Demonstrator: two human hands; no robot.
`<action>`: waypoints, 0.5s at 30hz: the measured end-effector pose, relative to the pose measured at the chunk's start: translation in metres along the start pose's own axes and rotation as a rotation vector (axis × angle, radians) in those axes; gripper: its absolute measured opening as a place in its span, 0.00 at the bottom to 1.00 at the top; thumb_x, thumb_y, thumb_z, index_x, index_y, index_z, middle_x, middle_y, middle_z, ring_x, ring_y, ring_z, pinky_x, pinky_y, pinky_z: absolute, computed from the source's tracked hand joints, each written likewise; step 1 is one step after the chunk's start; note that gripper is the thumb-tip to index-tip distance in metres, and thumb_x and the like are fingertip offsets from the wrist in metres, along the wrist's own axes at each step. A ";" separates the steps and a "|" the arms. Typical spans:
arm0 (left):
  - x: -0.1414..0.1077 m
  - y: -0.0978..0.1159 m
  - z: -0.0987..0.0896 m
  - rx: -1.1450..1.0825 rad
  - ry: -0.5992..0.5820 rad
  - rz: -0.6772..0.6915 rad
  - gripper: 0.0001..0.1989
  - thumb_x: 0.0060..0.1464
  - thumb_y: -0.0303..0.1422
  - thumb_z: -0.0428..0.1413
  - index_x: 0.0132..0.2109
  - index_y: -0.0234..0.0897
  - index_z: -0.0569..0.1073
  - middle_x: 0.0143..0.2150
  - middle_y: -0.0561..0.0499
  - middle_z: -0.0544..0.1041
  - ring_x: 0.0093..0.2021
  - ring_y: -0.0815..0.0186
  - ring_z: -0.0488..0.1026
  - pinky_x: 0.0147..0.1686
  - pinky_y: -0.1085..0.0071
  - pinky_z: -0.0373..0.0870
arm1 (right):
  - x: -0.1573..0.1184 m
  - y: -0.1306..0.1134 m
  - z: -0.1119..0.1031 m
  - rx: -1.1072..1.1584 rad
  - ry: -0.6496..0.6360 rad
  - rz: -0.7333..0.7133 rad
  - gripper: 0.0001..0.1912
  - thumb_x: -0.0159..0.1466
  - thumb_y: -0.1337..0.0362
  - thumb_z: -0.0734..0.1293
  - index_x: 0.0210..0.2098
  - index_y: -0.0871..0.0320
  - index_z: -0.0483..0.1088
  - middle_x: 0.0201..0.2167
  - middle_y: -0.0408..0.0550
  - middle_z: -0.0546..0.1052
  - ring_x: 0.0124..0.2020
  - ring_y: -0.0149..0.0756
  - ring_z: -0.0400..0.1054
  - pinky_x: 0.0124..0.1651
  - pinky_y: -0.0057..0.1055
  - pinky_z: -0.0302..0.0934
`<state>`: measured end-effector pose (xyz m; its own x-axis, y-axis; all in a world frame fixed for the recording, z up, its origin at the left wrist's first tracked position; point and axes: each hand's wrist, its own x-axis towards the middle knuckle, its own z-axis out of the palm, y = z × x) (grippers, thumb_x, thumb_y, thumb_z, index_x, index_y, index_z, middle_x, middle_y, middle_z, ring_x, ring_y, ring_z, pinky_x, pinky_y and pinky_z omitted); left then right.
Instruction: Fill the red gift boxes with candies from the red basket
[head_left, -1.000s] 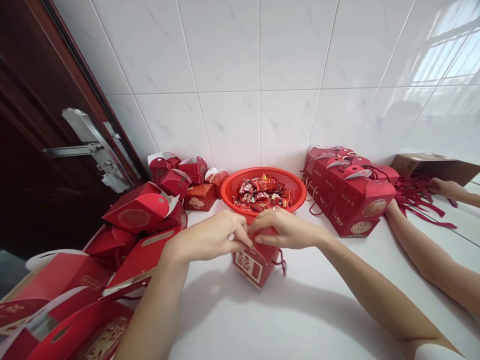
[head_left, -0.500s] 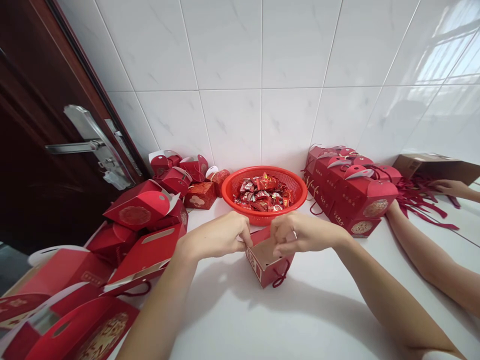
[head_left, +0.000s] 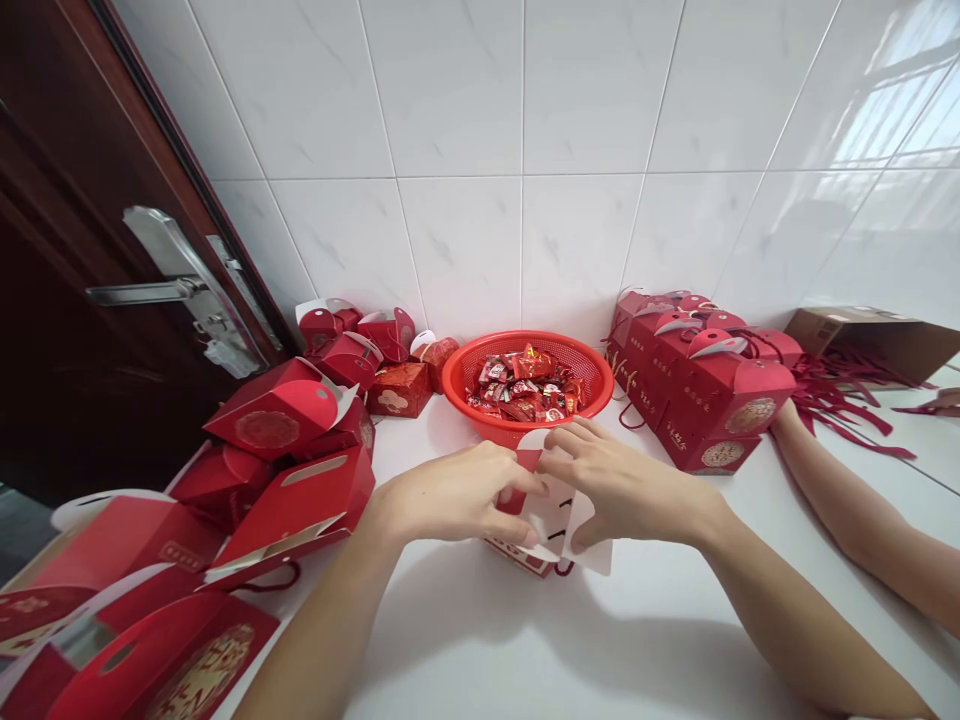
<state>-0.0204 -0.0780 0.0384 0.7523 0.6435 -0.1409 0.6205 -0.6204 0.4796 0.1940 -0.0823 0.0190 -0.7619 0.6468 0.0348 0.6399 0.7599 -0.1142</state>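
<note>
Between my two hands a small red box [head_left: 525, 560] stands on the white table, its pale inner flaps raised and a dark red cord at its side. My left hand [head_left: 469, 497] grips the box's left flap between thumb and fingers. On the right, my right hand [head_left: 619, 482] has its thumb and fingers around another white flap. Just behind the box is a red plastic basket [head_left: 454, 392] of wrapped sweets [head_left: 525, 385].
Red boxes [head_left: 277, 415] are piled on the left beside a dark door [head_left: 67, 250]. Stacked red boxes [head_left: 697, 400] stand at right, near red ribbons [head_left: 840, 400] and a cardboard box [head_left: 892, 340]. Another person's arm [head_left: 847, 510] reaches in from the right.
The box's pale flaps now stand up between my hands, where its open inside showed before. My fingers have spread over the flaps. The other person's far hand has moved right.
</note>
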 end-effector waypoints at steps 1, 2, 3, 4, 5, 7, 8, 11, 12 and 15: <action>-0.002 0.002 0.000 0.013 -0.025 -0.025 0.11 0.56 0.42 0.59 0.33 0.39 0.78 0.29 0.53 0.74 0.28 0.66 0.69 0.27 0.71 0.56 | 0.000 0.000 0.000 -0.014 0.012 -0.001 0.23 0.51 0.57 0.80 0.43 0.57 0.74 0.44 0.52 0.71 0.49 0.49 0.63 0.50 0.40 0.60; -0.004 0.004 -0.001 0.025 -0.040 -0.058 0.11 0.56 0.41 0.58 0.33 0.39 0.78 0.29 0.52 0.74 0.28 0.66 0.69 0.27 0.71 0.55 | 0.000 0.000 -0.001 -0.024 0.015 -0.005 0.24 0.52 0.57 0.80 0.44 0.58 0.73 0.45 0.53 0.71 0.51 0.51 0.63 0.51 0.41 0.60; -0.006 0.005 -0.002 0.048 -0.040 -0.095 0.11 0.56 0.42 0.58 0.34 0.39 0.78 0.30 0.52 0.74 0.29 0.65 0.69 0.27 0.70 0.55 | 0.000 0.000 0.000 -0.030 0.010 -0.005 0.25 0.52 0.56 0.79 0.45 0.58 0.73 0.46 0.54 0.71 0.52 0.52 0.63 0.53 0.42 0.59; -0.009 0.006 -0.003 0.074 -0.020 -0.130 0.11 0.55 0.42 0.59 0.35 0.40 0.78 0.31 0.52 0.74 0.31 0.64 0.70 0.28 0.70 0.56 | 0.000 0.000 0.000 -0.031 -0.004 0.002 0.25 0.53 0.55 0.79 0.46 0.59 0.73 0.46 0.55 0.72 0.53 0.52 0.63 0.53 0.43 0.59; -0.013 0.005 -0.004 0.099 0.010 -0.167 0.12 0.54 0.43 0.59 0.37 0.40 0.79 0.33 0.51 0.75 0.33 0.62 0.71 0.29 0.70 0.57 | 0.001 0.000 0.001 -0.027 -0.027 0.018 0.26 0.54 0.53 0.78 0.46 0.59 0.73 0.47 0.56 0.72 0.52 0.53 0.64 0.53 0.43 0.59; -0.018 0.002 -0.006 0.132 0.064 -0.249 0.16 0.51 0.47 0.61 0.41 0.41 0.79 0.37 0.50 0.77 0.38 0.58 0.73 0.31 0.70 0.59 | 0.002 0.000 0.003 -0.013 -0.093 0.077 0.26 0.55 0.48 0.76 0.45 0.60 0.73 0.46 0.57 0.73 0.49 0.54 0.66 0.50 0.45 0.61; -0.021 -0.001 -0.007 0.139 0.080 -0.296 0.19 0.49 0.49 0.61 0.42 0.41 0.79 0.38 0.49 0.77 0.40 0.57 0.73 0.31 0.70 0.60 | 0.003 0.000 0.004 -0.006 -0.129 0.112 0.27 0.56 0.46 0.75 0.45 0.61 0.73 0.45 0.57 0.73 0.47 0.54 0.67 0.48 0.45 0.62; -0.021 -0.013 -0.009 0.137 0.032 -0.435 0.27 0.40 0.54 0.64 0.44 0.41 0.78 0.43 0.48 0.78 0.42 0.54 0.74 0.32 0.70 0.64 | 0.005 -0.002 0.006 0.001 -0.197 0.191 0.30 0.56 0.43 0.74 0.47 0.60 0.73 0.45 0.56 0.74 0.44 0.52 0.69 0.44 0.42 0.62; -0.020 -0.018 -0.010 0.134 0.000 -0.466 0.29 0.38 0.54 0.65 0.45 0.42 0.77 0.44 0.48 0.78 0.43 0.53 0.74 0.33 0.70 0.65 | 0.005 -0.002 0.006 -0.002 -0.202 0.206 0.31 0.55 0.43 0.74 0.47 0.60 0.73 0.46 0.56 0.74 0.44 0.52 0.70 0.44 0.42 0.62; -0.012 -0.031 -0.010 0.111 -0.054 -0.501 0.35 0.34 0.52 0.67 0.51 0.44 0.74 0.48 0.48 0.77 0.45 0.52 0.75 0.34 0.69 0.67 | 0.006 -0.004 0.007 -0.006 -0.198 0.239 0.32 0.55 0.42 0.74 0.49 0.59 0.72 0.47 0.56 0.74 0.44 0.53 0.70 0.43 0.40 0.61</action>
<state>-0.0509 -0.0621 0.0339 0.3648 0.8521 -0.3754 0.9254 -0.2874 0.2471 0.1858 -0.0817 0.0127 -0.5945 0.7822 -0.1864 0.8032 0.5889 -0.0901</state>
